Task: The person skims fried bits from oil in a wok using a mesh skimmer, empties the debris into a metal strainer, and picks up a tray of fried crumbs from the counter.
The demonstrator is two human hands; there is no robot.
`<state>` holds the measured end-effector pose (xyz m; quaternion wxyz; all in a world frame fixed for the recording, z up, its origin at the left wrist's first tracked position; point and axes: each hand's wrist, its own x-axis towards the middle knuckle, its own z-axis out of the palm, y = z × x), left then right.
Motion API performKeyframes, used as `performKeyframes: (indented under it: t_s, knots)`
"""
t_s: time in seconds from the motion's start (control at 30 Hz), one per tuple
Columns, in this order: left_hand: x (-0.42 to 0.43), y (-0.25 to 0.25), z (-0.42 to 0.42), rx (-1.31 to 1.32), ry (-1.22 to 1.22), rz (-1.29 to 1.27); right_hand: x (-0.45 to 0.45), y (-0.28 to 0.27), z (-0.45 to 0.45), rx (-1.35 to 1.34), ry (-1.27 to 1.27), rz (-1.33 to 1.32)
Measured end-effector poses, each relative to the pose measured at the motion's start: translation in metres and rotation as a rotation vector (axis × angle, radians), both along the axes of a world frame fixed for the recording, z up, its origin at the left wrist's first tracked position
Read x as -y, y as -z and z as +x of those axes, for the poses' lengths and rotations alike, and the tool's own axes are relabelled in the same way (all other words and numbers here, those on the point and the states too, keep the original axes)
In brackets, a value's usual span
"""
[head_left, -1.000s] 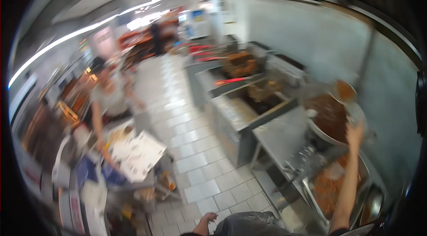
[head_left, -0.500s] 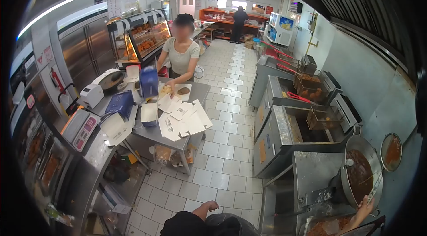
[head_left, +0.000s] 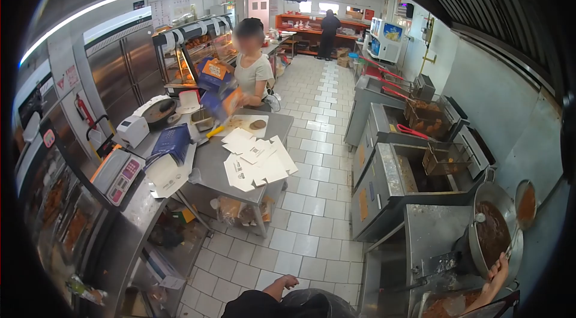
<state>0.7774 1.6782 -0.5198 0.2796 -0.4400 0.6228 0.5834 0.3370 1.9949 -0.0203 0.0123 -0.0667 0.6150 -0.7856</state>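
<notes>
My right hand is closed on the handle of a round skimmer, which has reddish-brown sauce on it. The skimmer is held up beside the wall, to the right of a large wok. Dark brown sauce fills the wok. Below my right forearm sits a tray of brown food, partly hidden by the arm. My left hand hangs low in front of my body, fingers curled, with nothing visible in it.
Deep fryers with red-handled baskets line the right side. A worktable on the left holds flat white cartons. Behind it a co-worker handles blue and orange boxes. Another person stands far back.
The skimmer and my right hand have shifted slightly, and the skimmer now looks more edge-on. The co-worker has lifted and moved the blue boxes. The view has turned a little left.
</notes>
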Motion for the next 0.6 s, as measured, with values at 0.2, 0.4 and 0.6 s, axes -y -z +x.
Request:
performKeyframes:
  t_s: [0.2,0.4,0.6]
  knots:
    - [0.0,0.006,0.006,-0.033,0.151,-0.041,-0.024,0.038,-0.041,0.237,-0.308,-0.285]
    - [0.018,0.088,0.015,-0.305,1.08,-0.398,-0.021,0.002,-0.008,0.172,-0.301,-0.135]
    - [0.011,0.027,-0.084,-0.171,-0.016,0.102,0.007,0.001,-0.008,0.048,-0.139,-0.029]
